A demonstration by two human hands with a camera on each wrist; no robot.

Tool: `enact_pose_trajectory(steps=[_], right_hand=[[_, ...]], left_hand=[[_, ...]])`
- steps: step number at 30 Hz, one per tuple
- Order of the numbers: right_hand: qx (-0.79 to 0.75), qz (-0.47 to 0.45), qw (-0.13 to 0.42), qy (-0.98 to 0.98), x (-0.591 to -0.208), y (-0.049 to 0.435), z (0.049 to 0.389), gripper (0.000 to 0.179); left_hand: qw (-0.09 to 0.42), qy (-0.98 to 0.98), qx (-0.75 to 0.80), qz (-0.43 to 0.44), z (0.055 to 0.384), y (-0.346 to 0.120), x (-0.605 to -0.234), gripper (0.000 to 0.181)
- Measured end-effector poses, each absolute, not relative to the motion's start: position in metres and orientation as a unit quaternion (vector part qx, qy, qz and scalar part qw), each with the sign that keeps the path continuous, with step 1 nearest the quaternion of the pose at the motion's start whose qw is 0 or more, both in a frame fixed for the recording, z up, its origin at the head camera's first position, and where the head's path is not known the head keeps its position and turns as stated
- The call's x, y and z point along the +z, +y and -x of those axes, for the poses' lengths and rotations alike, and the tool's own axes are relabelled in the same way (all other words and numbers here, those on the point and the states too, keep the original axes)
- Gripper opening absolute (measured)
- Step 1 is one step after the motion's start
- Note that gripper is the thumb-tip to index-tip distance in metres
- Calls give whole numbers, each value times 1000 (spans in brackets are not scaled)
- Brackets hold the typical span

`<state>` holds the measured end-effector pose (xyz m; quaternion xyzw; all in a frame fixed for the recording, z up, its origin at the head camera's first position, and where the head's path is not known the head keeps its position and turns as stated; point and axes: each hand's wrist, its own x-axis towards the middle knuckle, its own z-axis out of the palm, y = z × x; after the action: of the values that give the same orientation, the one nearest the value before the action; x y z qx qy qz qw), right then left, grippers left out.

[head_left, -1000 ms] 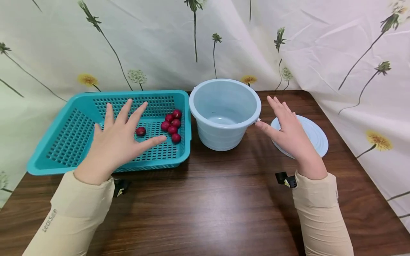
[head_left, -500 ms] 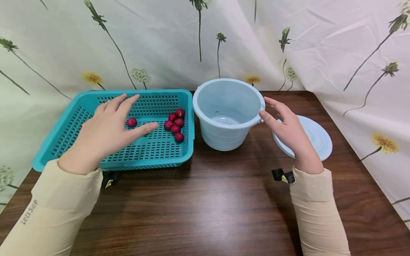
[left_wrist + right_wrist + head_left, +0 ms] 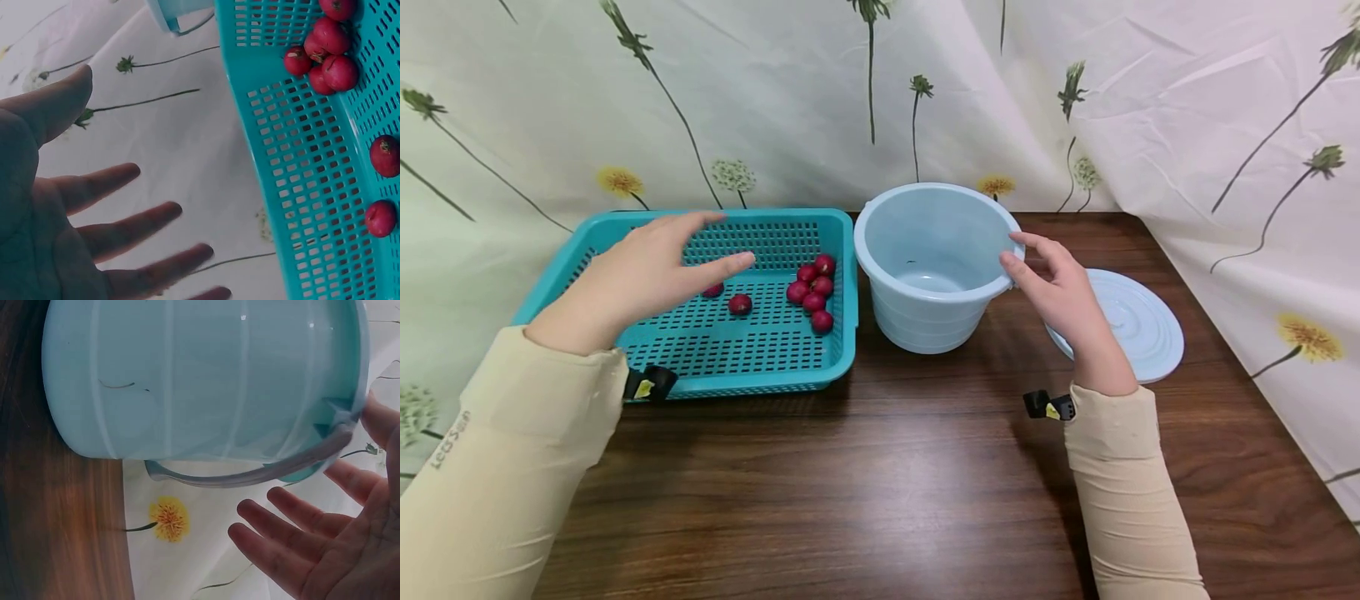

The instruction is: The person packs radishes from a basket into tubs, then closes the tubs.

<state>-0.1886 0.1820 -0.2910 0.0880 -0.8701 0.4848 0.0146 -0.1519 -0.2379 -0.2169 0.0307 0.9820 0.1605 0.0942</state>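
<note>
My left hand [image 3: 628, 279] hovers over the teal plastic basket [image 3: 775, 382], fingers and thumb spread with nothing between them. Small red radishes [image 3: 812, 287] lie clustered at the basket's right end. Two more sit nearer its middle, one a single radish [image 3: 740, 304] and the other partly hidden by my left hand. My right hand [image 3: 1067, 292] is at the right rim of a light blue bucket [image 3: 925, 321], thumb and index fingertips right at the rim. In the right wrist view, its other fingers extend loosely below the bucket's handle [image 3: 212, 481].
A round light blue lid [image 3: 1138, 325] lies on the brown wooden table [image 3: 865, 492], right of the bucket. A white cloth [image 3: 805, 100] with a dandelion print hangs behind the table and along its right side. The basket and bucket stand side by side.
My left hand has turned and shifted left and slightly up over the basket, baring the radish near its middle. My right hand has closed in on the bucket's right rim.
</note>
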Motion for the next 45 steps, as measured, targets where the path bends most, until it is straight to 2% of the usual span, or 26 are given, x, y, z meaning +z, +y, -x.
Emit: enact_pose_trajectory(steps=[15, 28, 38, 45], right_hand=[[509, -59, 61, -856, -298, 169, 203, 48], [531, -60, 52, -843, -298, 163, 209, 46], [574, -29, 65, -816, -298, 158, 211, 62], [586, -28, 56, -808, -300, 160, 211, 62]], left_hand=[[90, 942, 324, 0, 178, -254, -227, 82], [115, 885, 446, 72, 211, -278, -261, 91], [136, 853, 493, 102, 226, -297, -280, 91], [141, 860, 474, 125, 227, -301, -296, 96]])
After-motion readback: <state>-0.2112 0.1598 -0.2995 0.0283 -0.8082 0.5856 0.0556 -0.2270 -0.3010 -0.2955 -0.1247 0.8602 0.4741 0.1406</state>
